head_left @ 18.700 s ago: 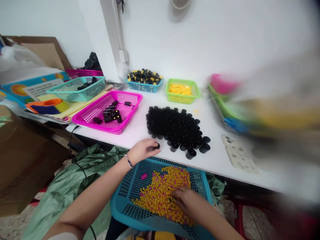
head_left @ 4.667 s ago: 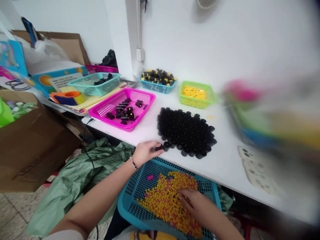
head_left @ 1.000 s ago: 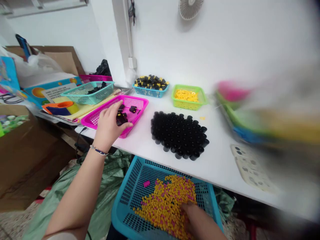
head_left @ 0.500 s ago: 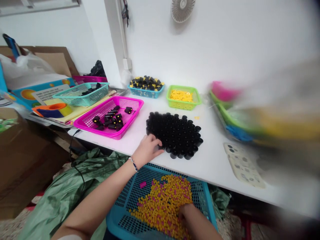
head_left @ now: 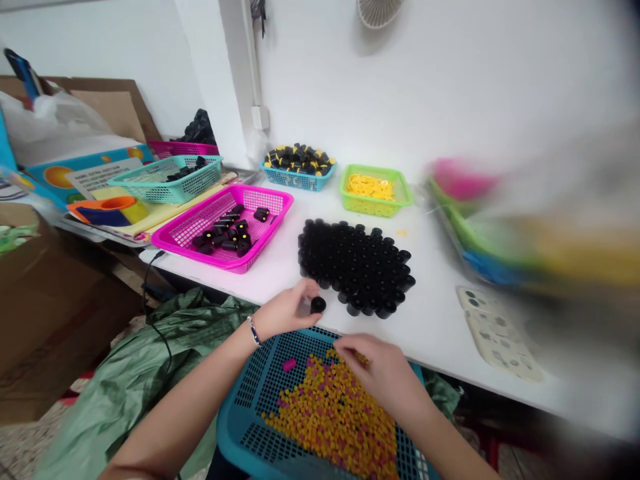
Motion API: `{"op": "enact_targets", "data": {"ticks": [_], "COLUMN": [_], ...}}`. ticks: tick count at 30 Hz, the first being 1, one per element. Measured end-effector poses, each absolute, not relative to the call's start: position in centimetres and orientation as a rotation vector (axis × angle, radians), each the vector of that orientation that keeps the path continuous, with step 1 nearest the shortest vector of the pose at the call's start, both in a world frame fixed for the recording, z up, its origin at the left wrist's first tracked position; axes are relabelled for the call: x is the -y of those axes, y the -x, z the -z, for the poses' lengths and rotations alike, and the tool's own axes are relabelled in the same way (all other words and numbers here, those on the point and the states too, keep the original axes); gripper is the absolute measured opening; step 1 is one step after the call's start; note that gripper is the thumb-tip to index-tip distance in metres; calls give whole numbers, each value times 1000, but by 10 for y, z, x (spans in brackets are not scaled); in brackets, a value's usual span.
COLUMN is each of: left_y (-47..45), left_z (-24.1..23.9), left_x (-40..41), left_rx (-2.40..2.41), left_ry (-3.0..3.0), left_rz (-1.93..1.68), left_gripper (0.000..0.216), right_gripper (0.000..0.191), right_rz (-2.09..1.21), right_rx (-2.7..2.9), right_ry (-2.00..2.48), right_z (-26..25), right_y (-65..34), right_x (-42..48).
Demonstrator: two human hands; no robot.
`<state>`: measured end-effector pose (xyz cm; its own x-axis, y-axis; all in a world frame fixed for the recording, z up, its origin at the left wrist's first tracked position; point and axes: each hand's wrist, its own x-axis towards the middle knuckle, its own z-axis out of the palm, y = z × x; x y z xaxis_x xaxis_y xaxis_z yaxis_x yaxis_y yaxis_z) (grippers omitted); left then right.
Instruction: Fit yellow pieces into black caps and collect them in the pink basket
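My left hand (head_left: 287,311) is closed around a small black cap (head_left: 317,305) at the front edge of the white table (head_left: 440,313), just left of a dense cluster of upright black caps (head_left: 356,265). My right hand (head_left: 383,377) hovers over a blue basket (head_left: 250,413) of small yellow and pink pieces (head_left: 333,417). Its fingertips pinch a yellow piece (head_left: 361,360), pointed toward the cap.
A pink tray (head_left: 273,227) with assembled black caps lies at the left. A small blue basket (head_left: 300,180) and a green basket (head_left: 376,200) sit by the wall, a teal basket (head_left: 165,190) farther left. A beige phone case (head_left: 497,333) lies right. Green cloth (head_left: 145,360) hangs below.
My left hand dropped a cap in the pink tray, came back to the black cluster and now holds one cap. My right hand rose from the yellow pile with a piece pinched.
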<state>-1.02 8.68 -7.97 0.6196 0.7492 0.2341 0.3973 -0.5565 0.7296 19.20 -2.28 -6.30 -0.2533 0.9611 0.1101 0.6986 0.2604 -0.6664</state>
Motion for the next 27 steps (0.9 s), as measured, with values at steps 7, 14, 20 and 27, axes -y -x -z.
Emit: {"op": "enact_targets", "data": {"ticks": [7, 14, 20, 27], "left_y": [14, 15, 16, 17], "left_z": [89, 90, 91, 89], "left_x": [-97, -97, -96, -97], "left_rx": [-794, -754, -749, -787], "left_ry": [-2159, -2100, -2073, -2144], "left_rz": [-717, -726, -745, -744], "left_gripper": [57, 58, 59, 57], "right_gripper": [19, 23, 38, 43], "right_rz": [-240, -284, -175, 63], "right_rx": [2213, 2411, 2477, 2360], "right_ry": [1357, 1308, 1255, 1348], "right_z": [54, 45, 53, 72], "right_y": [-172, -174, -166, -142], "right_x": [-47, -59, -50, -33]}}
